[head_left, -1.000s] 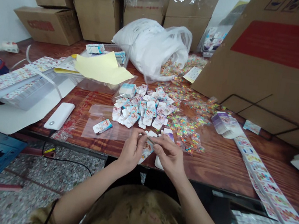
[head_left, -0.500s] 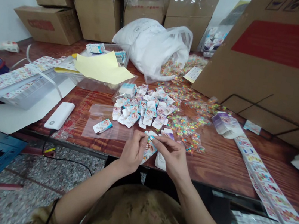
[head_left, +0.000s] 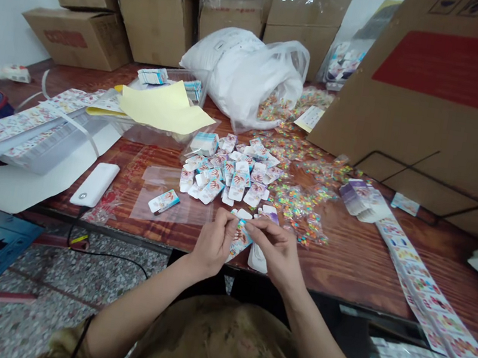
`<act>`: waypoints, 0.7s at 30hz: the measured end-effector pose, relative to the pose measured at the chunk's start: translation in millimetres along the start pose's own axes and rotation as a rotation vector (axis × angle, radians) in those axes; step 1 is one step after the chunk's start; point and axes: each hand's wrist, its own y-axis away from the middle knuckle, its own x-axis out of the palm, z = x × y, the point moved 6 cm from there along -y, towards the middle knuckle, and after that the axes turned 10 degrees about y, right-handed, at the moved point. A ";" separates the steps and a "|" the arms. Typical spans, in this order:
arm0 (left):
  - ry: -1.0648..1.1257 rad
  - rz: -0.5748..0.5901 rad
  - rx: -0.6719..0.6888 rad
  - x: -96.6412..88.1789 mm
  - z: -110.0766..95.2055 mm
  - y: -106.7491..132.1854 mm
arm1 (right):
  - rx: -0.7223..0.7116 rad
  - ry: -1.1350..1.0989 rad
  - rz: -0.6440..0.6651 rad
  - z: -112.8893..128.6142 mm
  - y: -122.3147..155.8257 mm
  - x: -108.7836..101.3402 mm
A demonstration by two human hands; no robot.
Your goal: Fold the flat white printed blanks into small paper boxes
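Observation:
Close to the table's front edge, my left hand and my right hand face each other, fingertips almost meeting. Both are closed in a pinch at the top end of a small printed carton, white and blue with a hand picture. My fingers partly hide that end. Beside it, partly behind my right hand, lie white cartons with purple on one. A heap of similar small cartons lies just beyond my hands. Clear sachets of coloured beads spread to the right of the heap.
A white sack spills sachets at the back. At left are a white power bank, yellow paper and a single carton on clear film. A row of printed cards and a large cardboard box stand right.
My hands stay almost in place, with only a slight shift of the fingertips at the carton's end. The rest of the table looks the same.

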 end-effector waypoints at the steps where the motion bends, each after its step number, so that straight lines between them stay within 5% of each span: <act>1: 0.007 -0.004 -0.003 -0.4 0.1 -0.5 | -0.041 0.034 0.006 4.6 -0.1 -0.8; 10: 0.038 -0.063 0.039 -9.3 -2.0 -7.1 | -0.304 0.332 -0.014 22.9 9.3 8.7; 21: 0.156 -0.159 -0.056 -13.9 11.5 -25.2 | -0.134 0.327 0.033 2.8 9.2 18.3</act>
